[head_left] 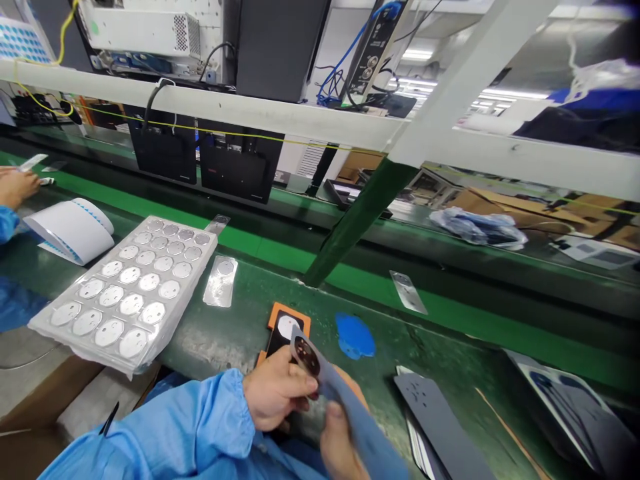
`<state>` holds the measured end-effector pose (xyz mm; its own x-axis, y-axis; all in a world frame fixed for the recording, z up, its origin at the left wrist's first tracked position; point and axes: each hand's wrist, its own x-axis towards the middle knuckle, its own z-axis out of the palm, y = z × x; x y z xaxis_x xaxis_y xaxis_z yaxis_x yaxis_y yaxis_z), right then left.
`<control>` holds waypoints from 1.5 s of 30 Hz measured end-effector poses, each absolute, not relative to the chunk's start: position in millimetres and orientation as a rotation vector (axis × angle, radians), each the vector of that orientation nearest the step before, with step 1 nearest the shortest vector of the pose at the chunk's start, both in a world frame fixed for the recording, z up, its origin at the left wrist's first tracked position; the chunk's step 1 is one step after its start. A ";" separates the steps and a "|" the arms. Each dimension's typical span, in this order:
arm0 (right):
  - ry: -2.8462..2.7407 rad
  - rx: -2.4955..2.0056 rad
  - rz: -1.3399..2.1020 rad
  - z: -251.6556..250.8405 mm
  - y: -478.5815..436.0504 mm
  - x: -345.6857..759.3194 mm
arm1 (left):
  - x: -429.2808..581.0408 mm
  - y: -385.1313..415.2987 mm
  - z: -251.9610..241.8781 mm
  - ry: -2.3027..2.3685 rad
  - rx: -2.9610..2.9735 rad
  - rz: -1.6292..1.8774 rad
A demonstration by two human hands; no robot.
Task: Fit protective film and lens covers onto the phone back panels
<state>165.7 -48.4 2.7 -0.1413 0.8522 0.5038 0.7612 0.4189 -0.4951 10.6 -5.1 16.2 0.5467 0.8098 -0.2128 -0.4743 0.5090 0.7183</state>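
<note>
My left hand point(277, 393) is closed, its fingers pinching the upper end of a grey-blue flat part point(320, 373) with a dark round opening. My right hand point(343, 443) grips the same part lower down, thumb on its face. Just behind the hands, a black and orange fixture point(280, 323) with a white disc lies on the green bench. A clear plastic tray point(127, 290) with several round silver discs sits to the left. A blue film scrap point(354, 335) lies on the bench right of the fixture.
A silver strip point(221, 281) lies beside the tray, another silver strip point(409, 292) by the conveyor. Dark flat sheets point(440, 427) are stacked at lower right. A curled white liner point(73, 230) and another person's hand point(15, 188) are far left. A green post point(360, 220) slants up.
</note>
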 end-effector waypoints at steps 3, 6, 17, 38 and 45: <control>-1.884 -1.384 0.059 15.4 -17.8 189.3 | -11.8 3.9 -1.7 0.953 1.017 0.952; -2.288 -1.215 0.031 10.0 20.7 202.0 | -38.9 16.1 -15.4 1.294 1.405 1.066; -2.601 -1.181 -0.093 -25.1 44.8 187.6 | -54.1 31.3 -40.0 1.355 1.647 0.988; -2.703 -1.188 0.052 -6.4 46.7 178.6 | -50.7 40.2 -28.3 1.306 1.747 1.095; -2.825 -1.227 0.303 18.4 44.7 190.7 | -37.9 48.3 -15.7 1.117 2.086 0.905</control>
